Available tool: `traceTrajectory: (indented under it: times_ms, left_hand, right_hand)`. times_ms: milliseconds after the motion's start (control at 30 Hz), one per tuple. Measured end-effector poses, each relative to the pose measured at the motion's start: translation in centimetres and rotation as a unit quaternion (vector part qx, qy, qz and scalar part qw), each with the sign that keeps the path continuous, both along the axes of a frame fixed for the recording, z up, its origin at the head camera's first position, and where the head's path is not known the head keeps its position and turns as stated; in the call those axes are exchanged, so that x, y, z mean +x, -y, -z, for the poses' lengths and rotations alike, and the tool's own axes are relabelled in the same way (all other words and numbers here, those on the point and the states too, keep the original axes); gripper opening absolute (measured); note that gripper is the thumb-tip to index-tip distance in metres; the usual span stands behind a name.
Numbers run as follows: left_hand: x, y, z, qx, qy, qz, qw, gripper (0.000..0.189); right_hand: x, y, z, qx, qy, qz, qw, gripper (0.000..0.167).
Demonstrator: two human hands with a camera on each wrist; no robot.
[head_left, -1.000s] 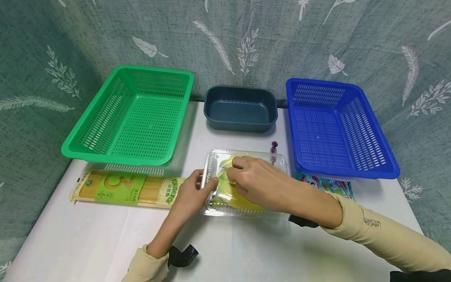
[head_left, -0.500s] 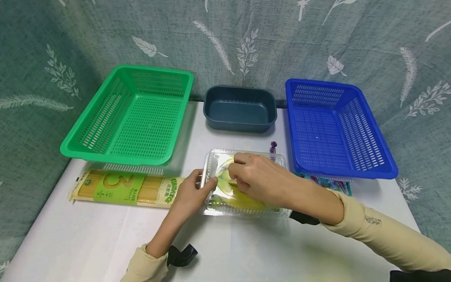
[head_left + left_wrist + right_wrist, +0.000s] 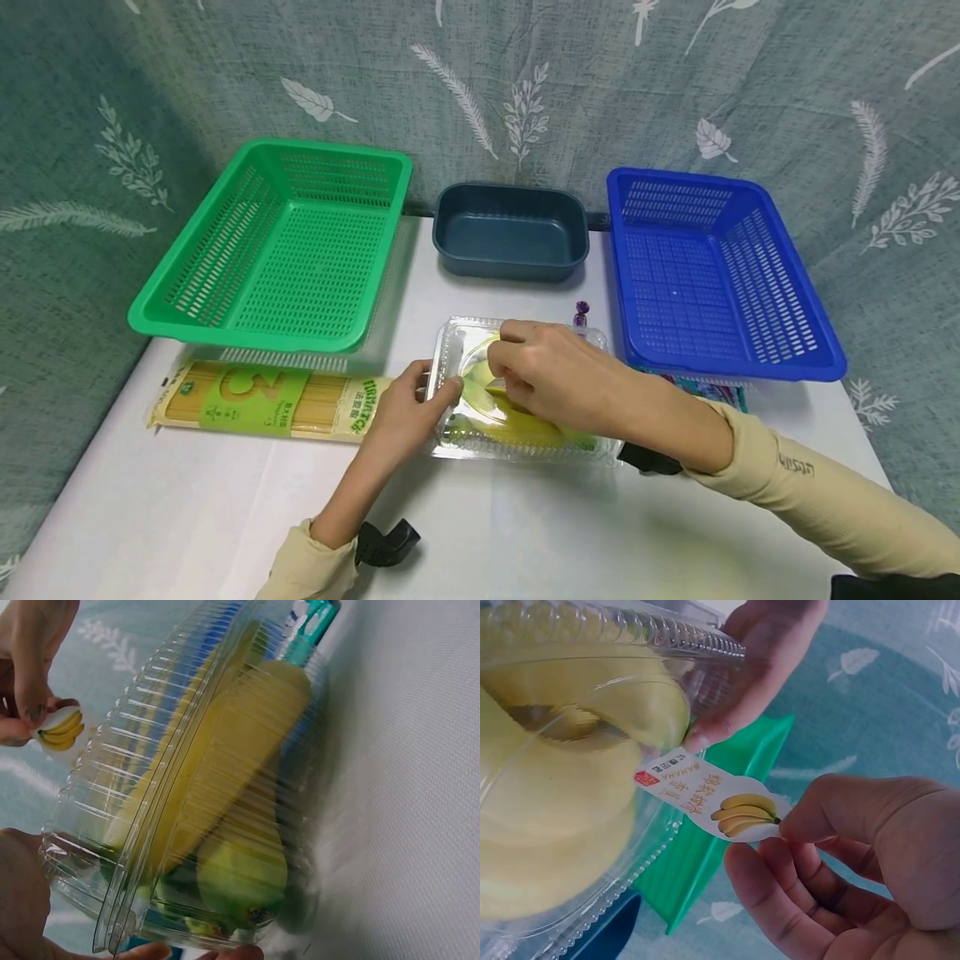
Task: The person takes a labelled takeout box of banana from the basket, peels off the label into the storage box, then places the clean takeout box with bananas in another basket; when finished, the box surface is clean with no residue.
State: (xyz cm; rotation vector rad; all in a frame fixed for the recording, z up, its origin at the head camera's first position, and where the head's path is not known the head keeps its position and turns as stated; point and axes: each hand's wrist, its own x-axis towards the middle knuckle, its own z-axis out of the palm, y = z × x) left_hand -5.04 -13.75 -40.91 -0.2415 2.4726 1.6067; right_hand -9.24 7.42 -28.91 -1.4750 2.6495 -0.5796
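A clear plastic clamshell box [image 3: 457, 335] lies in the middle of the table, with yellow, banana-like fruit [image 3: 247, 735] and a green, pear-shaped one [image 3: 244, 874] inside. My left hand [image 3: 408, 412] grips its left edge, thumb on top and fingers reaching below. Over the lid, my right hand [image 3: 570, 379] pinches a white label [image 3: 746, 814] between thumb and fingers. Bananas are printed on the label's rounded end, as the right wrist view shows. Its narrow end lies over the box edge, close to the left thumb. From the head view the right hand hides the label.
A green basket [image 3: 367, 308] stands at back left, a dark teal tub [image 3: 513, 271] at the back middle, a blue basket [image 3: 738, 364] at right. A pasta pack [image 3: 255, 402] lies left of the box. A purple-wrapped candy [image 3: 581, 312] and a teal packet [image 3: 716, 392] lie near the blue basket.
My right hand has shifted slightly to the right over the lid, and more of the fruit shows beneath it. The left hand and the box have stayed in place.
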Motion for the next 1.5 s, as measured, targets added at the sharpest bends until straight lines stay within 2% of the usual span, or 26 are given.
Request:
traceTrajectory:
  times_ms: [767,867,1033,1133,1267,1367,1500]
  left_hand:
    - [0.0,-0.1,0.1,0.006,-0.002,-0.005,1.0,0.052]
    - [0.0,-0.1,0.0,0.005,-0.003,-0.007,1.0,0.051]
    - [0.0,-0.2,0.0,0.007,-0.001,-0.001,1.0,0.051]
    - [0.0,0.0,-0.1,0.005,0.004,0.008,1.0,0.053]
    - [-0.1,0.3,-0.7,-0.012,0.001,0.012,0.9999,0.063]
    - [-0.1,0.5,-1.7,-0.03,-0.013,0.012,0.9994,0.07]
    - [-0.3,0.5,-3.4,-0.08,-0.066,0.032,0.9941,0.072]
  right_hand:
    - [-0.1,-0.3,-0.4,-0.01,0.005,0.001,0.9999,0.012]
    - [-0.2,-0.4,-0.6,-0.027,0.002,-0.004,0.9996,0.014]
    - [-0.4,-0.6,-1.3,-0.082,-0.018,-0.013,0.9964,0.017]
    - [-0.7,-0.7,-1.5,-0.089,-0.022,-0.015,0.9956,0.017]
    - [-0.9,-1.0,-1.5,-0.082,-0.012,-0.007,0.9966,0.017]
    - [-1.2,-1.4,-1.6,-0.084,-0.011,0.0,0.9964,0.017]
    - [-2.0,-2.1,-1.7,-0.088,-0.024,0.014,0.9957,0.018]
